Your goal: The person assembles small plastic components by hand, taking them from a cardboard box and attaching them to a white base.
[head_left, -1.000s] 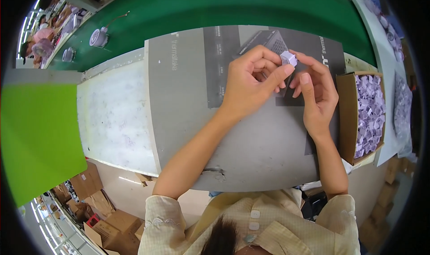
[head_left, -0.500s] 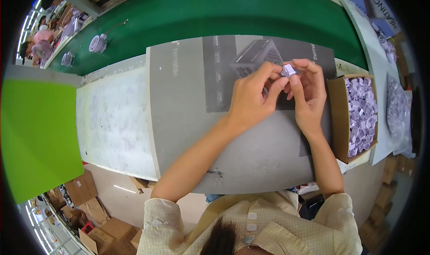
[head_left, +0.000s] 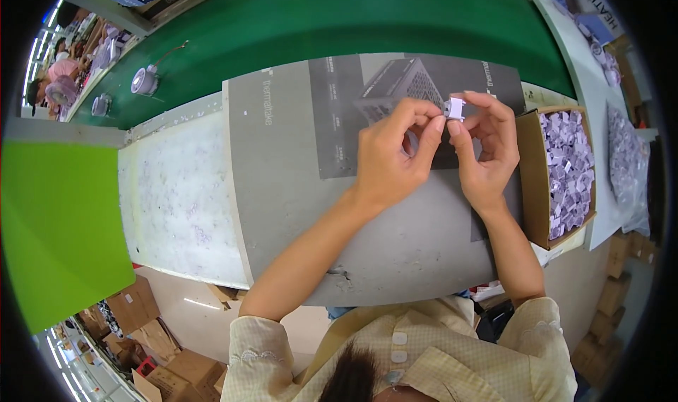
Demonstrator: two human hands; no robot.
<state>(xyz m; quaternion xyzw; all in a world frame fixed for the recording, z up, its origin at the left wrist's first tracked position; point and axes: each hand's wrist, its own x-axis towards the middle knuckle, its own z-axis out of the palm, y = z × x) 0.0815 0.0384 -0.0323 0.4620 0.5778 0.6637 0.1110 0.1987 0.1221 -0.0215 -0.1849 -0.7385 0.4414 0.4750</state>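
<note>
Pinching a small white plastic part (head_left: 457,109), left hand (head_left: 388,155) and right hand (head_left: 490,165) both in narrow fingertip grip on it, left of the open cardboard box (head_left: 534,180) of similar pieces (head_left: 567,169); could slip and drop if either pinch loosens or pulls unevenly.

Noted one piece (head_left: 458,108) between left hand (head_left: 392,155) and right hand (head_left: 489,163), over far right of board (head_left: 282,176). Located box (head_left: 535,183) of loose parts (head_left: 568,176) right of board, with plastic bag (head_left: 628,169) farther right. Found belt (head_left: 318,21) beyond board, carrying two devices (head_left: 145,81) at far left.
</note>
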